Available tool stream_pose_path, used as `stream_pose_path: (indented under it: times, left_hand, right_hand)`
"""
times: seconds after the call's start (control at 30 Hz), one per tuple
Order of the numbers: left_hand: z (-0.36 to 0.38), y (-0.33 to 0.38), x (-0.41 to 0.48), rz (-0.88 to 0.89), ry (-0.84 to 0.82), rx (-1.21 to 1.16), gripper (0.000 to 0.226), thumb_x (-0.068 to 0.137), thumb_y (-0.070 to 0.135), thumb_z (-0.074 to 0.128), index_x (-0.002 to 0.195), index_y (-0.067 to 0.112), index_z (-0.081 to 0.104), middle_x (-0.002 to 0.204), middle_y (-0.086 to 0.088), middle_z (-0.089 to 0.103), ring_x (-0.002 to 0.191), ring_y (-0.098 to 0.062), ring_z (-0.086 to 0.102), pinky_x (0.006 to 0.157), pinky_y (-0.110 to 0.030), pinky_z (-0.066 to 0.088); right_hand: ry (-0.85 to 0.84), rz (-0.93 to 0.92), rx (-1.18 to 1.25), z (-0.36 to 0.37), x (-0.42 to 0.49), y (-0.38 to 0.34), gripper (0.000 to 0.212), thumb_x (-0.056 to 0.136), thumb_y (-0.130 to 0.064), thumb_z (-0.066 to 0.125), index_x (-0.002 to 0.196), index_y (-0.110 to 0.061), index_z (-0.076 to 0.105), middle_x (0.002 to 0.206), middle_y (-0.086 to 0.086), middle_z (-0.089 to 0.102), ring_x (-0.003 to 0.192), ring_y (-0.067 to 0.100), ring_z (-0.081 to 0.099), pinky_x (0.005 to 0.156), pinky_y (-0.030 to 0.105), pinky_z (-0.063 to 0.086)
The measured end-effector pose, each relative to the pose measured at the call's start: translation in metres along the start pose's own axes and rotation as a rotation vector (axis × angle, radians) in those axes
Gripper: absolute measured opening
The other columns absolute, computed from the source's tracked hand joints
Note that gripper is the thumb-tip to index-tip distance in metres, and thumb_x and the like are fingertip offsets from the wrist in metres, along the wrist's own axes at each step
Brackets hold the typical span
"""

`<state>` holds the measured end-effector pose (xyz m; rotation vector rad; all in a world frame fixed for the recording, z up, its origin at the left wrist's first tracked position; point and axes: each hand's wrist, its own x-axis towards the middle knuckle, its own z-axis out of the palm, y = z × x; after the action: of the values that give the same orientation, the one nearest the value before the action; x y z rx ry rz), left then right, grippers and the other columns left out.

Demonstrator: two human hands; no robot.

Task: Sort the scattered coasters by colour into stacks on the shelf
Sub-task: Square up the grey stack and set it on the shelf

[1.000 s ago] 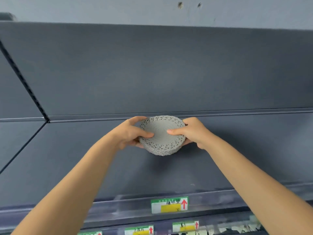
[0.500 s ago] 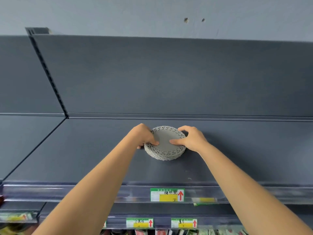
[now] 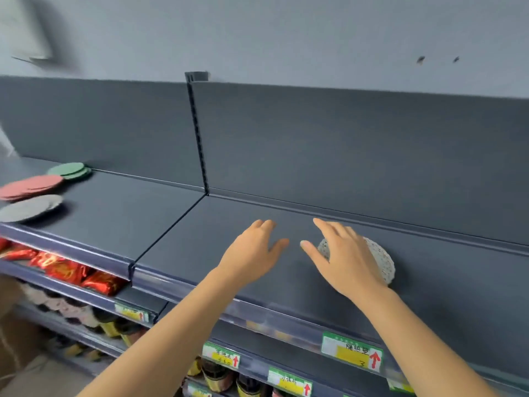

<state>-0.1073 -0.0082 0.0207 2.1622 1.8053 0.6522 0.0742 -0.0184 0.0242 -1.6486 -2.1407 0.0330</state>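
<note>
The pale lace coaster stack (image 3: 382,260) sat on the shelf (image 3: 200,242) right of centre, behind the right hand (image 3: 343,259). That and the left hand (image 3: 252,253) were spread wide, empty. At the left edge, the green pile (image 3: 70,169), red pile (image 3: 31,186) and grey pile (image 3: 30,207) looked loosely fanned, probably unfinished.

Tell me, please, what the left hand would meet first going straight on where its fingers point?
Probably the dark grey metal back panel; the way from the left hand looks free, though depth is unclear.

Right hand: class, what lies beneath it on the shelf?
A pale grey lacy coaster stack on the shelf shows past the right hand. The hand covers most of it; whether the palm touches it cannot be told.
</note>
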Motion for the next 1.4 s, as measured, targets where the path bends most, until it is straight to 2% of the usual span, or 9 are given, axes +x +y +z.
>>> stream_pose_path:
  times: [0.1,0.3,0.47,0.6,0.87,1.03,1.13,1.3,1.4]
  left_hand:
    - [-0.053,-0.052,-0.036,-0.072,0.171,0.288,0.053,0.095,0.054,0.038,0.134,0.018,0.043,0.127,0.001,0.050,0.114,-0.022,0.051,0.087,-0.035,0.046]
    - [-0.163,-0.186,-0.110,-0.331,0.171,0.649,0.058,0.090,0.065,0.034,0.123,0.020,0.048,0.115,0.001,0.059,0.109,-0.023,0.056,0.085,-0.034,0.043]
    - [-0.230,-0.299,-0.154,-0.422,0.204,0.698,0.050,0.089,0.065,0.038,0.105,0.019,0.049,0.104,0.002,0.063,0.099,-0.022,0.060,0.070,-0.033,0.040]
    - [-0.262,-0.384,-0.156,-0.409,0.233,0.656,0.049,0.090,0.062,0.039,0.111,0.018,0.051,0.107,0.000,0.061,0.100,-0.022,0.060,0.071,-0.033,0.044]
    - [-0.296,-0.511,-0.080,-0.476,0.127,0.307,0.046,0.092,0.041,0.051,0.127,0.012,0.045,0.124,-0.008,0.055,0.110,-0.028,0.056,0.088,-0.041,0.050]
    - [-0.297,-0.567,-0.018,-0.586,0.053,0.091,0.047,0.086,0.048,0.058,0.109,0.007,0.049,0.101,-0.004,0.054,0.087,-0.021,0.049,0.070,-0.030,0.041]
    - [-0.297,-0.586,0.006,-0.678,0.006,-0.101,0.042,0.077,0.045,0.071,0.092,0.013,0.048,0.090,-0.002,0.049,0.078,-0.018,0.045,0.065,-0.028,0.036]
    - [-0.314,-0.609,0.026,-0.750,-0.155,-0.425,0.049,0.060,0.031,0.086,0.096,0.008,0.062,0.094,-0.004,0.065,0.084,-0.019,0.061,0.067,-0.029,0.053]
    - [-0.317,-0.614,0.028,-0.722,-0.237,-0.545,0.039,0.060,0.021,0.087,0.091,0.010,0.065,0.101,-0.008,0.069,0.093,-0.022,0.065,0.081,-0.037,0.057]
  right_hand:
    - [-0.062,-0.160,0.003,0.011,0.013,-0.066,0.060,0.094,-0.056,0.036,0.144,-0.024,0.033,0.143,-0.008,0.043,0.129,0.017,0.040,0.103,0.030,0.033]
    - [-0.188,-0.347,0.114,0.047,0.043,-0.221,0.046,0.093,-0.051,0.045,0.131,-0.025,0.048,0.131,-0.008,0.054,0.118,0.016,0.051,0.092,0.030,0.043]
    - [-0.182,-0.328,0.225,0.090,0.058,-0.348,0.036,0.090,-0.050,0.051,0.117,-0.028,0.058,0.118,-0.011,0.062,0.103,0.016,0.059,0.082,0.029,0.047]
    - [-0.231,-0.266,0.269,0.134,0.080,-0.430,0.039,0.088,-0.050,0.055,0.118,-0.026,0.057,0.115,-0.009,0.062,0.099,0.018,0.059,0.082,0.030,0.047]
    - [-0.393,-0.024,0.463,0.212,0.154,-0.523,0.049,0.085,-0.044,0.063,0.128,-0.023,0.049,0.121,-0.001,0.060,0.113,0.020,0.056,0.094,0.033,0.044]
    - [-0.456,0.089,0.499,0.268,0.220,-0.545,0.070,0.082,-0.042,0.067,0.139,-0.015,0.036,0.137,0.006,0.048,0.121,0.024,0.050,0.098,0.037,0.043]
    - [-0.508,0.219,0.689,0.292,0.252,-0.551,0.086,0.067,-0.035,0.083,0.137,-0.012,0.039,0.130,0.008,0.051,0.111,0.024,0.057,0.084,0.038,0.054]
    - [-0.764,0.307,0.793,0.296,0.288,-0.566,0.038,0.063,-0.003,0.085,0.090,-0.006,0.059,0.095,0.011,0.069,0.082,0.022,0.068,0.065,0.033,0.059]
    - [-0.849,0.312,0.808,0.295,0.292,-0.567,0.031,0.065,0.001,0.083,0.086,-0.009,0.062,0.086,0.005,0.070,0.074,0.017,0.068,0.060,0.028,0.059]
